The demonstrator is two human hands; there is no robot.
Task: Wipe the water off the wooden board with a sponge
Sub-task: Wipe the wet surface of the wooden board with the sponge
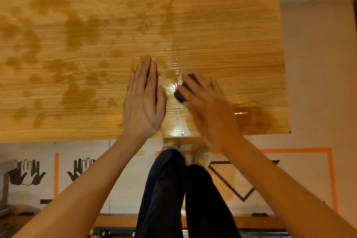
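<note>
A wide wooden board fills the upper half of the view. Dark damp patches cover its left and middle, and a glossy wet streak runs down the centre to the near edge. A puddle lies near the right front corner. My right hand, blurred by motion, presses a dark sponge flat on the board beside the streak. Only the sponge's left end and a far corner show past the fingers. My left hand lies flat on the board, fingers together, just left of the sponge.
Below the board's near edge I see my legs in dark trousers and light shoes. The floor carries orange tape lines, black hand-shaped marks and a black diamond outline.
</note>
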